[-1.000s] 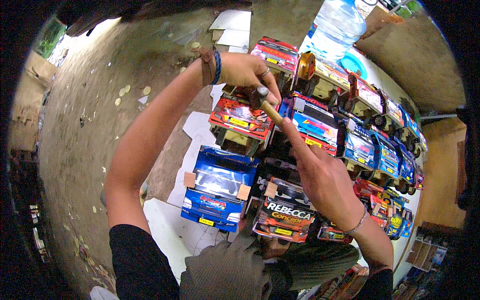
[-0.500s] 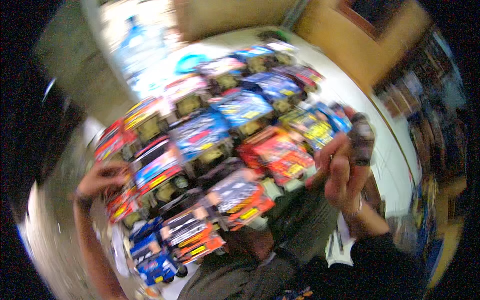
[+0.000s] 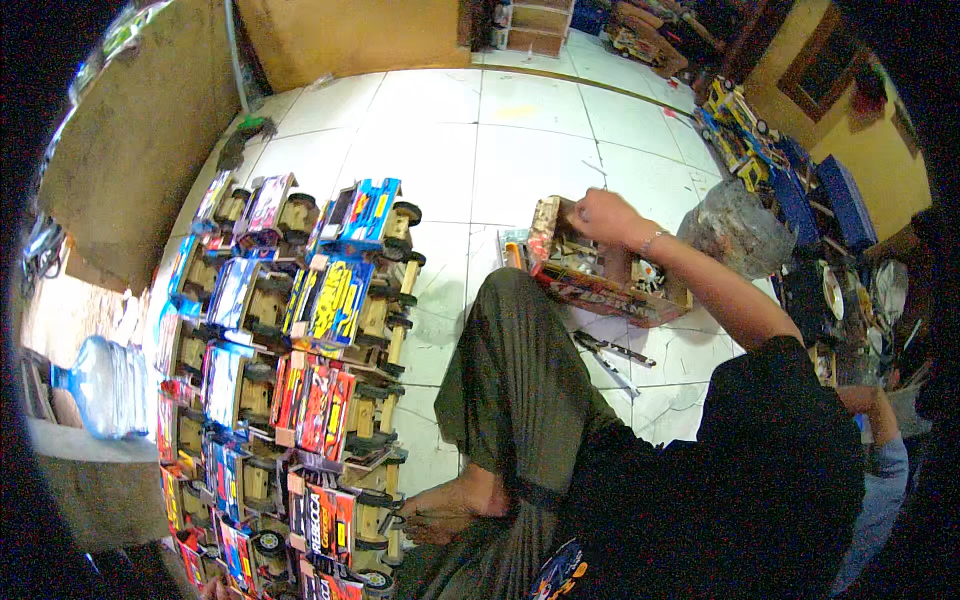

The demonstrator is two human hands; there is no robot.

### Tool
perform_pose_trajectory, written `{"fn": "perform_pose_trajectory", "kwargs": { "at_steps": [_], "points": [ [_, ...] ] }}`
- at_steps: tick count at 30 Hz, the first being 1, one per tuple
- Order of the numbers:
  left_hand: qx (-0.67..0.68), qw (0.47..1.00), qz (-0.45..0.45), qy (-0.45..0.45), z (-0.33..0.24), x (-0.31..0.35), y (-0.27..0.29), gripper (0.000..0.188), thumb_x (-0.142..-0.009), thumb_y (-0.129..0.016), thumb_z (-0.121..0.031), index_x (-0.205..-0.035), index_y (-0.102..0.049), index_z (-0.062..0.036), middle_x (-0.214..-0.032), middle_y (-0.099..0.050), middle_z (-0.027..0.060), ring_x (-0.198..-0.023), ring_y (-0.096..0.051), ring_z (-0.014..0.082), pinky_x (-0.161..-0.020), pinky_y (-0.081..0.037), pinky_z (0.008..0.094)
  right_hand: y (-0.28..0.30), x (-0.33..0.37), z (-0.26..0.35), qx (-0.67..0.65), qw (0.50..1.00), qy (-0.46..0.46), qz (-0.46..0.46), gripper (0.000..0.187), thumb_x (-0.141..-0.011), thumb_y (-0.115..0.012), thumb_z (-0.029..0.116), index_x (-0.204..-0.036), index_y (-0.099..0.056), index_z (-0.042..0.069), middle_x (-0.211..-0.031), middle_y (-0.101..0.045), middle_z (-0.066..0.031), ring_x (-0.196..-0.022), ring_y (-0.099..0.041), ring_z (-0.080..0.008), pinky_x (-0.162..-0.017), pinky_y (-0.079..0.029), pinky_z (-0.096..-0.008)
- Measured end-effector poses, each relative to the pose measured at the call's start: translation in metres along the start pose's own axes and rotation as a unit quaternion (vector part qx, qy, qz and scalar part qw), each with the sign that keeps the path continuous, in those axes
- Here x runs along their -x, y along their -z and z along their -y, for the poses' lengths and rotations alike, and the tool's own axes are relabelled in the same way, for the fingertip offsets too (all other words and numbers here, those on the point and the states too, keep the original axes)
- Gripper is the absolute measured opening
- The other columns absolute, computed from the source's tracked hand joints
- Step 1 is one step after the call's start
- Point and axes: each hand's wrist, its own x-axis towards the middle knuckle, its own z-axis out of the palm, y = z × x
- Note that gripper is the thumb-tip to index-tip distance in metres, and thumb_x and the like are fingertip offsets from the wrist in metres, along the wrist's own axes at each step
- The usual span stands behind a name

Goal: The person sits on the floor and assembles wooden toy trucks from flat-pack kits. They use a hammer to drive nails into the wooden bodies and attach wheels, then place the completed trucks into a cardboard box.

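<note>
Over the open cardboard box (image 3: 640, 305) on the floor, my right hand (image 3: 605, 216) has its fingers curled down into the near end; the fingertips, and anything in them, are hidden. Small parts lie inside this red and brown box. At the lower left edge only a bit of my left hand (image 3: 216, 588) shows, beside the rows of toy trucks. These trucks, such as a red one (image 3: 322, 405), a yellow and blue one (image 3: 340, 300) and a blue one (image 3: 372, 212), have colourful printed bodies, pale wooden frames and black wheels.
Slim tools (image 3: 615, 350) lie on the tiles by the box. A clear plastic bag (image 3: 738, 228) is beyond it. Blue crates (image 3: 845, 205) and clutter line the right. A large water bottle (image 3: 105, 387) lies left. Another person's sleeve (image 3: 880, 490) shows at the right edge.
The view has swung right, bringing the box into sight. My right hand, earlier above the trucks with a dark object, is now in the box. My left hand has mostly left the picture.
</note>
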Motion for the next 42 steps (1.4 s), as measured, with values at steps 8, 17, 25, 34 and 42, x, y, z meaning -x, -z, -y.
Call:
{"fn": "perform_pose_trajectory", "kwargs": {
  "at_steps": [8,17,25,34,42],
  "points": [
    [-0.146,0.986,-0.079,-0.017,0.009,0.019,-0.005,0.034,-0.094,-0.067,-0.017,-0.124,-0.063,-0.0020,-0.119,-0.066,0.0084,-0.102,-0.059,0.0193,-0.089,-0.049,0.0321,-0.145,-0.040,-0.058,0.218,0.955,-0.039,0.195,0.023,-0.086,-0.062,0.026,-0.093,-0.078,0.011,-0.092,-0.074,-0.0116,-0.088,-0.072,-0.0287,-0.070,-0.058,-0.0480],
    [-0.177,0.979,-0.105,0.006,-0.022,0.041,-0.013,0.033,-0.096,-0.063,-0.025,-0.118,-0.067,-0.0001,-0.111,-0.071,0.0124,-0.101,-0.064,0.0218,-0.088,-0.051,0.0327,-0.171,-0.050,-0.066,0.286,0.915,-0.087,0.270,0.024,-0.089,-0.061,0.019,-0.107,-0.075,0.010,-0.110,-0.073,-0.0086,-0.099,-0.070,-0.0258,-0.072,-0.057,-0.0422],
    [-0.117,0.941,-0.258,-0.186,-0.070,0.040,-0.015,0.027,-0.095,-0.063,-0.017,-0.116,-0.065,-0.0001,-0.100,-0.068,0.0086,-0.089,-0.064,0.0176,-0.079,-0.051,0.0304,-0.058,-0.033,-0.045,0.200,0.973,-0.007,0.114,0.022,-0.079,-0.062,0.023,-0.082,-0.073,0.003,-0.081,-0.071,-0.0173,-0.073,-0.070,-0.0333,-0.066,-0.057,-0.0439],
    [-0.041,0.930,-0.150,-0.332,-0.314,0.055,-0.121,0.028,-0.084,-0.071,-0.004,-0.111,-0.064,-0.0005,-0.106,-0.067,0.0160,-0.097,-0.066,0.0270,-0.085,-0.053,0.0366,0.105,0.053,0.164,-0.312,0.912,0.256,-0.072,0.011,-0.087,-0.068,0.013,-0.092,-0.065,0.004,-0.079,-0.066,-0.0085,-0.069,-0.064,-0.0175,-0.064,-0.052,-0.0298],
    [0.143,0.907,-0.125,-0.376,-0.389,0.061,-0.163,0.020,-0.088,-0.073,-0.007,-0.107,-0.069,-0.0025,-0.094,-0.070,0.0106,-0.082,-0.070,0.0176,-0.075,-0.056,0.0299,0.107,0.083,0.310,-0.406,0.792,0.413,-0.191,0.018,-0.081,-0.074,0.008,-0.095,-0.062,0.006,-0.078,-0.061,-0.0082,-0.063,-0.065,-0.0207,-0.053,-0.051,-0.0316]
  ]
}}
